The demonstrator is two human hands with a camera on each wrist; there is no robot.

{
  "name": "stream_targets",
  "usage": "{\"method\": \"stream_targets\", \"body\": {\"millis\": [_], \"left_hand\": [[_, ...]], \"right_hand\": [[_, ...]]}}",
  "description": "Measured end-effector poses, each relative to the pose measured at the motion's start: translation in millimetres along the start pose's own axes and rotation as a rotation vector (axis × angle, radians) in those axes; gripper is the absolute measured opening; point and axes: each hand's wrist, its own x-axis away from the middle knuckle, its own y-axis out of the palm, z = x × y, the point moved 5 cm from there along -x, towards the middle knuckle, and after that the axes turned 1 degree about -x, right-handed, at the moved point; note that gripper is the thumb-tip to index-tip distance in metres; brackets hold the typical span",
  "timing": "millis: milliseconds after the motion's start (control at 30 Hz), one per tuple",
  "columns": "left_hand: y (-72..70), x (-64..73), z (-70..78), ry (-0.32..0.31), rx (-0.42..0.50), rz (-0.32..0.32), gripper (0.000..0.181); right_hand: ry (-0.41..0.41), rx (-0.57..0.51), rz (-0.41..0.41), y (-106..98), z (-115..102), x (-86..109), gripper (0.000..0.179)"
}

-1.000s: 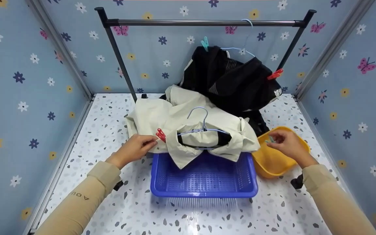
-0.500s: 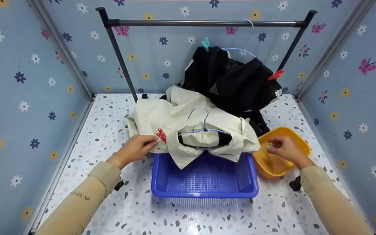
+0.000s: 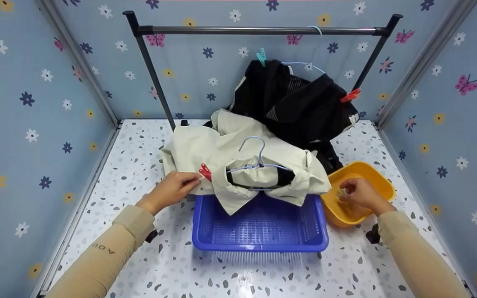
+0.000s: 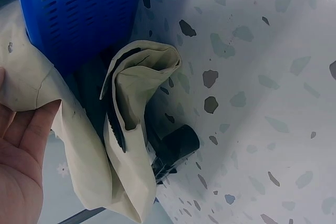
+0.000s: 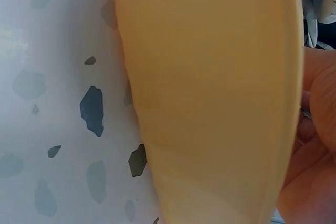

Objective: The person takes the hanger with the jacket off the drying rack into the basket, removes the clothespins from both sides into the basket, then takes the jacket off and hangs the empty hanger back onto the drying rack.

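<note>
A cream collared jacket (image 3: 246,128) on a light-blue hanger (image 3: 259,155) lies partly over a blue slotted basket (image 3: 259,247). My left hand (image 3: 171,188) pinches the jacket's left shoulder, beside a red clothespin (image 3: 205,171) clipped there. In the left wrist view, the fingers of that hand (image 4: 23,156) go behind the fabric. Over the yellow basin (image 3: 338,218), my right hand (image 3: 363,194) holds a small pale-green clothespin (image 3: 341,192) between thumb and fingers. The basin's wall (image 5: 210,98) hides part of that hand in the right wrist view.
Behind the jacket, a black garment (image 3: 300,107) hangs from a dark metal rack (image 3: 230,30), with a teal clothespin (image 3: 261,57) and another red clothespin (image 3: 350,95) on it. Flower-patterned walls (image 3: 35,103) enclose the speckled tabletop (image 3: 238,277) at the sides and back.
My right hand has moved slightly toward me and lower over the yellow basin, with the pale-green clothespin in its fingers. The left hand and the jacket stay in place.
</note>
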Motion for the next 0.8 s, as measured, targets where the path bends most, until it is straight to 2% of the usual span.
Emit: {"method": "stream_targets", "body": {"millis": [233,600,800], "left_hand": [[0.7,-0.1,-0.2,0.007,0.009,0.004,0.014],[0.5,0.3,-0.3,-0.005,0.008,0.004,0.014],[1.1,0.8,-1.9,-0.018,0.015,-0.002,0.014]], "right_hand": [[0.034,0.031,-0.061,7.7,2.7,-0.1,0.039],[0.09,0.029,-0.078,11.9,7.0,0.7,0.04],[0.037,0.027,-0.032,3.8,-1.4,0.7,0.038]]}}
